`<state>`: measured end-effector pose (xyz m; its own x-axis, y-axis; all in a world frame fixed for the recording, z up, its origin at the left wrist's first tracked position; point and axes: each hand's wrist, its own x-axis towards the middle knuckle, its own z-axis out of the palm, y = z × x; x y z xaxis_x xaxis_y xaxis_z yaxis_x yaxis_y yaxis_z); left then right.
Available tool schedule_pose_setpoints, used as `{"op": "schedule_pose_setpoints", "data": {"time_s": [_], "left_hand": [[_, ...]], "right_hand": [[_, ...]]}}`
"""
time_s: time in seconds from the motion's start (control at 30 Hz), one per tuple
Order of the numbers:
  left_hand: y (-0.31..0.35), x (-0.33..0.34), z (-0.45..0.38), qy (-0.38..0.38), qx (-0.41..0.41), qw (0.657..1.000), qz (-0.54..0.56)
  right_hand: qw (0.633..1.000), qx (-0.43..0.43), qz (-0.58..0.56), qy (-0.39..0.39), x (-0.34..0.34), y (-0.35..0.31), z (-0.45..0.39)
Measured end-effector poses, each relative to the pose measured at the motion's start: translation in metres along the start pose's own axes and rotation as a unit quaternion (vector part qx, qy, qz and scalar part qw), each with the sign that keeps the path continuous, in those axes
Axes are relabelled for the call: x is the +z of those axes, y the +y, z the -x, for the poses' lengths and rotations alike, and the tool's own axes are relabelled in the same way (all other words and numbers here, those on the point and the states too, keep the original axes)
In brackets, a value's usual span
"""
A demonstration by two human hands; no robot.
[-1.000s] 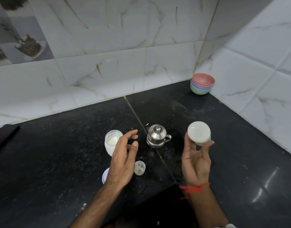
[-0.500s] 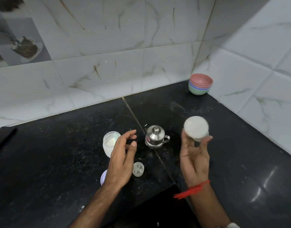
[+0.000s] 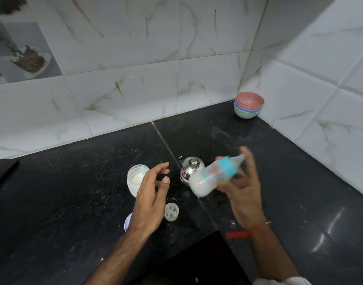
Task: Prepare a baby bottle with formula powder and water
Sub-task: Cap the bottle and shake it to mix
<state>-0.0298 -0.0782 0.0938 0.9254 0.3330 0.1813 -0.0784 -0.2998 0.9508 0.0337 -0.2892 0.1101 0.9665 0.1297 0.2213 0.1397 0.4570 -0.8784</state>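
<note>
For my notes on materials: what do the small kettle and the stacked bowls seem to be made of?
Kettle: polished metal, likely stainless steel, judging by its mirror-like reflections. Stacked bowls: matte pastel surfaces without glare, probably plastic, though this look leaves it open.

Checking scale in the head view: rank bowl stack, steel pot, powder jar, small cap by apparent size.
1. Bowl stack, though farthest away.
2. Powder jar and steel pot: alike, both partly hidden, unranked.
3. Small cap, smallest.

A stack of bowls [image 3: 249,108], pink on top, then blue and green, sits in the corner of the black counter [image 3: 73,192] at about two o'clock. White marble-look wall tiles [image 3: 123,95] run from nine o'clock round to three. A picture tile [image 3: 20,44] shows at ten o'clock.
</note>
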Motion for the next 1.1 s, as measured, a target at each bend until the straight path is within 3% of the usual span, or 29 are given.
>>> {"op": "schedule_pose_setpoints", "data": {"time_s": [0.03,0.1,0.13,0.17,0.23,0.3,0.33,0.37,0.4,0.43,0.5,0.57,0.6,0.63,0.67,0.73,0.9,1.1], "left_hand": [[-0.001,0.000,0.000,0.000,-0.004,1.000,-0.002],[-0.002,-0.001,0.001,-0.002,-0.006,1.000,-0.007],[-0.002,-0.001,0.002,-0.004,-0.005,1.000,-0.007],[-0.002,0.000,0.003,-0.005,-0.004,1.000,-0.006],[-0.001,0.002,0.003,-0.003,-0.003,1.000,0.000],[-0.001,0.004,0.002,-0.003,-0.001,1.000,0.003],[0.000,0.004,0.002,-0.002,0.002,1.000,0.003],[0.000,0.004,0.002,-0.003,0.006,1.000,0.001],[0.000,0.003,0.002,-0.004,0.007,1.000,-0.002],[0.001,0.002,0.002,-0.005,0.006,1.000,-0.004],[0.001,0.000,0.002,-0.002,0.002,1.000,-0.002],[0.000,0.000,0.003,0.002,-0.001,1.000,-0.002],[-0.001,-0.001,0.004,0.003,-0.004,1.000,-0.004],[-0.002,-0.002,0.005,0.002,-0.007,1.000,-0.007],[-0.002,-0.003,0.006,0.001,-0.008,1.000,-0.009],[-0.003,-0.004,0.008,-0.001,-0.009,1.000,-0.010],[-0.001,-0.002,0.010,-0.003,-0.010,1.000,-0.007],[0.000,-0.002,0.011,-0.001,-0.007,1.000,-0.006]], "right_hand": [[0.988,-0.004,-0.138,0.067,-0.004,0.000,-0.004],[0.919,0.002,-0.370,0.134,-0.010,0.004,-0.014],[0.894,0.009,-0.420,0.156,-0.007,0.005,-0.016],[0.893,0.016,-0.421,0.161,-0.004,0.010,-0.014],[0.941,0.045,-0.310,0.129,0.007,0.017,-0.001],[0.994,0.055,-0.097,0.006,0.010,0.024,0.011],[0.992,0.059,0.058,-0.095,0.008,0.028,0.014],[0.955,0.062,0.203,-0.207,0.006,0.030,0.016],[0.911,0.059,0.289,-0.286,0.006,0.032,0.019],[0.892,0.062,0.319,-0.314,0.005,0.034,0.021],[0.935,0.083,0.254,-0.235,0.013,0.032,0.026],[0.989,0.102,0.078,-0.068,0.012,0.034,0.027],[0.993,0.112,-0.038,0.014,0.010,0.035,0.025],[0.971,0.127,-0.180,0.088,0.008,0.037,0.023],[0.927,0.144,-0.314,0.150,0.005,0.036,0.020],[0.852,0.161,-0.450,0.216,0.003,0.034,0.017],[0.865,0.158,-0.429,0.207,0.005,0.033,0.017],[0.923,0.136,-0.317,0.172,0.018,0.028,0.025]]}}
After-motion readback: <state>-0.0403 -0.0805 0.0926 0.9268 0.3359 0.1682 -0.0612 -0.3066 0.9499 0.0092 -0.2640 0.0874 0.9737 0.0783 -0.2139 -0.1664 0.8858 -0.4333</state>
